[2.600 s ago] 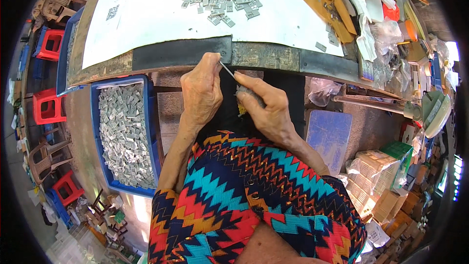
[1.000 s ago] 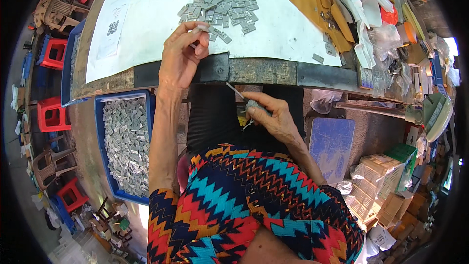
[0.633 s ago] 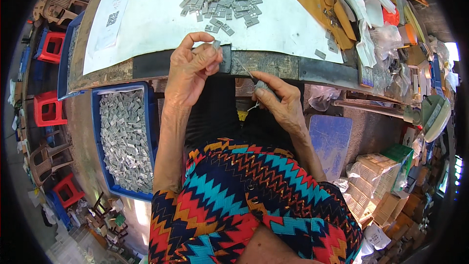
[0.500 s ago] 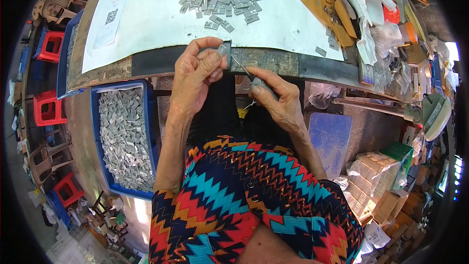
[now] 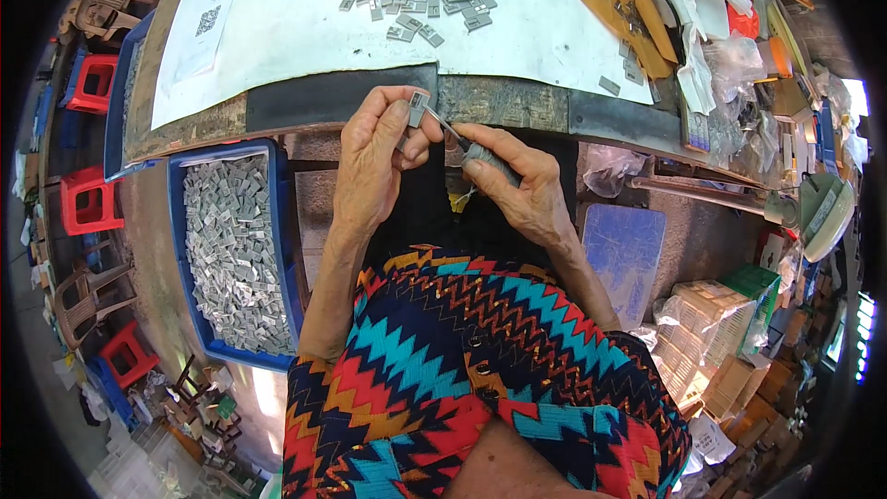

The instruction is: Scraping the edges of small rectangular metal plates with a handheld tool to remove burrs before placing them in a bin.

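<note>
Left hand (image 5: 377, 150): fingers clamped on grey piece (image 5: 418, 109) — presumably steadying it; right hand (image 5: 528, 177): fingers closed round thin-shafted tool (image 5: 491, 163), tip at piece.

We find the large white sheet (image 5: 296, 5) covering the tabletop (image 5: 504, 103) brightly and evenly lit, while the black trousers (image 5: 420, 212) below sink into shadow. Silvery glints speckle the heap of small grey rectangular pieces (image 5: 238, 259), and a whitish glare streaks the brown floor (image 5: 268, 402). Brilliant white spots burn out at our far right rim. Both bare hands (image 5: 374, 152) look reasonably sharp; toward the black circular border, fisheye distortion bends and smears the red plastic stools (image 5: 90, 199).
</note>
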Demonstrator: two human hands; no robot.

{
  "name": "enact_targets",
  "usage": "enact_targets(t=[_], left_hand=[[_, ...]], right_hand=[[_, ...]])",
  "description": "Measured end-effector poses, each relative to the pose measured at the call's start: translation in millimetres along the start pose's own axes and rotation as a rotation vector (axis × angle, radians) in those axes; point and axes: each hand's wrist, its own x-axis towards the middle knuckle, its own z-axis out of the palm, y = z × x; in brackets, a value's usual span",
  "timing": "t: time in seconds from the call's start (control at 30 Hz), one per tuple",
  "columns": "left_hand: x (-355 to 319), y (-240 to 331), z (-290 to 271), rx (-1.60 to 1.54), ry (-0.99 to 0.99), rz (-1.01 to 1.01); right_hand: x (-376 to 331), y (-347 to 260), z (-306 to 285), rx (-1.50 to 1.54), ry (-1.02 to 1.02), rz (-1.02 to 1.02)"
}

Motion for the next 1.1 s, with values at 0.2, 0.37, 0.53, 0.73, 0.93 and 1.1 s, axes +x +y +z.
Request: enact_targets(t=[0.2,0.37,0.53,0.73,0.93,1.1], left_hand=[[-0.7,-1.8,-0.5,0.047,0.005,0.014],[-2.3,-1.1,-0.3,0.05,0.012,0.013],[-3.0,-5.7,-2.1,0.076,0.023,0.047],[-6.3,-2.5,-0.2,0.32,0.054,0.093],[-8.5,-1.5,0.4,0.368,0.083,0.119],[-9.7,-3.4,-2.9,0.539,0.095,0.18]], right_hand=[[-0.7,2.0,1.0,-0.022,-0.005,-0.009],[-1.6,-1.4,1.3,-0.004,-0.014,0.046],[-1.9,0.9,1.2,0.035,-0.026,0.118],[-1.4,-2.4,1.0,0.096,-0.063,0.201],[-0.7,-3.8,2.3,0.202,-0.074,0.256],[-0.8,2.9,5.3,0.297,-0.076,0.279]])
